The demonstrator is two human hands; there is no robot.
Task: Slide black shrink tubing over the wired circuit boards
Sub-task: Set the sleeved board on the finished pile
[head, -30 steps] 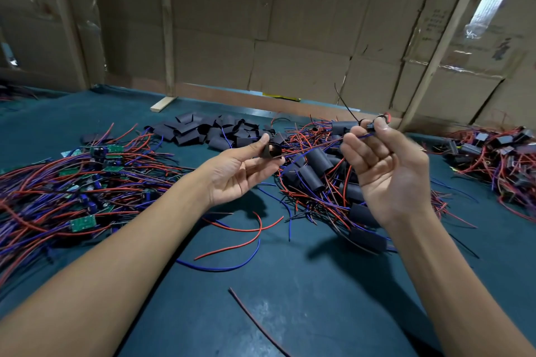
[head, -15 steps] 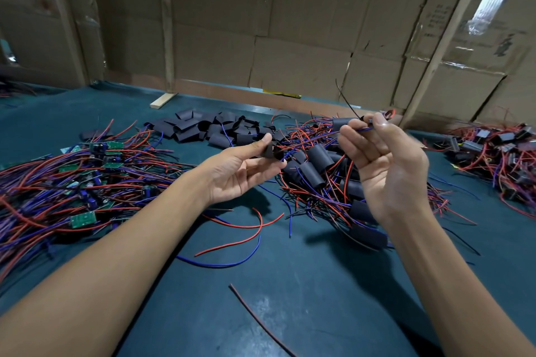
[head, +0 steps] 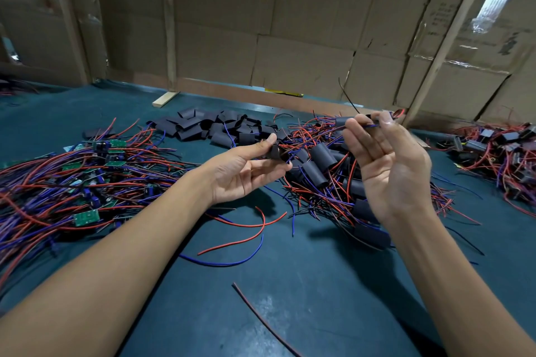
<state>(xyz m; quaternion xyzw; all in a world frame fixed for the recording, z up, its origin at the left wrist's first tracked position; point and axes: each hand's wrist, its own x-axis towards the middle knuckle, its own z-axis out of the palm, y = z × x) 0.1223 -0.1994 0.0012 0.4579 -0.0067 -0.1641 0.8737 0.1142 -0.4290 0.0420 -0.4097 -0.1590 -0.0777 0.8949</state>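
1. black shrink tube (head: 277, 153) pinched between thumb and fingers of left hand (head: 246, 171), above green table (head: 304, 284).
2. right hand (head: 388, 165) pinches red and blue wires (head: 319, 136) at fingertips.
3. sleeved boards pile (head: 322, 171) beneath; bare boards (head: 87, 217) left.

Wire pile (head: 43, 191) runs off table's left edge, pile at right edge (head: 504, 151) also cut off. Right hand (head: 388, 171) hides part of middle heap (head: 322, 171). Board inside tube (head: 277, 152) pinched by left hand (head: 246, 171): can't tell.
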